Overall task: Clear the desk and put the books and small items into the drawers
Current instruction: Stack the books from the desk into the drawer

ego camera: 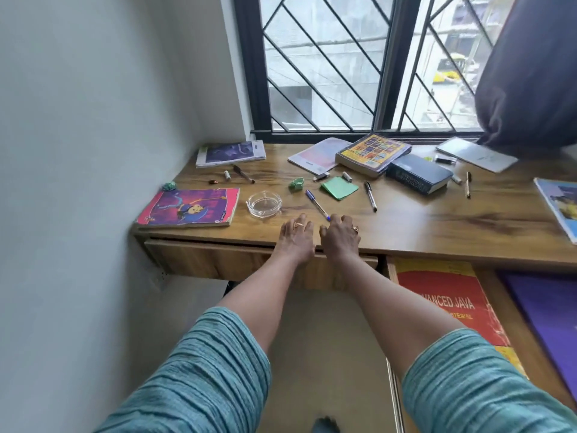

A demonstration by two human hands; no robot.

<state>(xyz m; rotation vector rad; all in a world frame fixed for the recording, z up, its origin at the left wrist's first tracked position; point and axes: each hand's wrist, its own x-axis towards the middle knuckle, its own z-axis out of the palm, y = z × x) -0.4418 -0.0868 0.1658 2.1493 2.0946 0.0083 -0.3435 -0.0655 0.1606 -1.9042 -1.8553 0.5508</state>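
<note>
While flat on desk [437, 220], blue pen [317, 205] diagonal, near end by right hand [340, 237]

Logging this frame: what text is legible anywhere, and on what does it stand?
"VANCED JAVA", start cut off: red and yellow book in the open right drawer.
Line beneath it: too blurred.
Pink cartoon book, thick yellow book, thick dark blue book on the wooden desk: covers too blurred to read.
</note>
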